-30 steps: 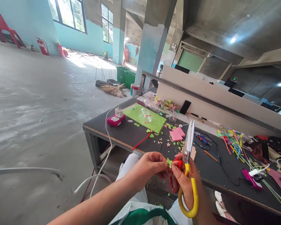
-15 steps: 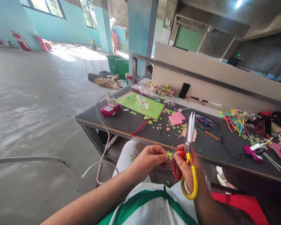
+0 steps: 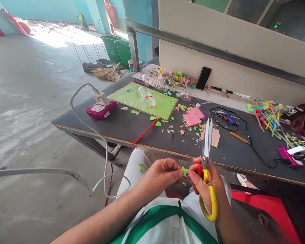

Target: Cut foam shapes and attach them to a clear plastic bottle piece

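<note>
Scraps of cut paper (image 3: pixel 182 132) litter the dark tabletop (image 3: pixel 119 130), and past its left end grey floor (image 3: pixel 27 101) stretches to a blue wall (image 3: pixel 48 10). Green bins (image 3: pixel 111 48) stand near the pillar (image 3: pixel 139 23), contents out of sight! On the green sheet (image 3: pixel 124 96) lies a clear plastic bottle (image 3: pixel 145 95), red ring near one end. And here, above the lap, the left hand (image 3: pixel 165 174) pinches a green paper star (image 3: pixel 184 171); the right hand (image 3: pixel 202 184) grips scissors (image 3: pixel 207 142), blades up, fingertips close beside that star.
</note>
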Motion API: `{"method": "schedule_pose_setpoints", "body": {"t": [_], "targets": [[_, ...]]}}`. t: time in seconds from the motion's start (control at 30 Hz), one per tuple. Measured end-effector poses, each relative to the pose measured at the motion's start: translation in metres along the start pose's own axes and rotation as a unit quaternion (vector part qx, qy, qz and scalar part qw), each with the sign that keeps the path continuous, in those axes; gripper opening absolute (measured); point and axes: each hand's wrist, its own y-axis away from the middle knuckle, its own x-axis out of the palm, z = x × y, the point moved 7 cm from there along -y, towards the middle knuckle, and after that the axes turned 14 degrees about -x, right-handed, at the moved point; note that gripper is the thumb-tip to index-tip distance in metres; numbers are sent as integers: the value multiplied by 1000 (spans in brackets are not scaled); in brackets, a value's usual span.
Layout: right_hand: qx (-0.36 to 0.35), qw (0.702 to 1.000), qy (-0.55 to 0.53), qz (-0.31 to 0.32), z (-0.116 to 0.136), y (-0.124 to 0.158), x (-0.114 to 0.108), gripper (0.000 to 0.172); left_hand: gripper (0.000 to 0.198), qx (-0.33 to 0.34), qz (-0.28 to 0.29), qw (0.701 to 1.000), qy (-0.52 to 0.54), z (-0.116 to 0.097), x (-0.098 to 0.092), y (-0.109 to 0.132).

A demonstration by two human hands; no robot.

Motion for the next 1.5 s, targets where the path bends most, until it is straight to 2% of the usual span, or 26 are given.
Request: {"method": "schedule_pose_setpoints", "body": {"t": [0.2,0.5,0.67,0.8,1.07,1.23,1.4,1.5], "targets": [[-13,1000,-2,-17,-8,-7,-16,31,36,-31,-17,999,11,5,-1,-10],[-22,999,-7,-29,-16,-15,-36,30,36,-29,-14,999,20,3,9,-32],[-15,999,-23,-30,-15,-15,-27,31,39,-57,-14,998,6,8,17,-35],[-37,997,-26,-63,-13,-15,-23,30,38,-29,-21,999,2,4,14,-34],[-36,997,-29,-58,-13,-14,-21,29,35,-16,-1,1000,23,9,14,-32],[-41,997,-45,-47,-17,-13,-17,30,30,-10,-24,999,-30,11,16,-30],[-45,997,-9,-56,-30,-13,-18,30,23,-2,-33,995,-93,16,14,-31],[-37,998,44,-27,-38,-12,-17,33,21,6,-43,989,-141,18,10,-33]]}}
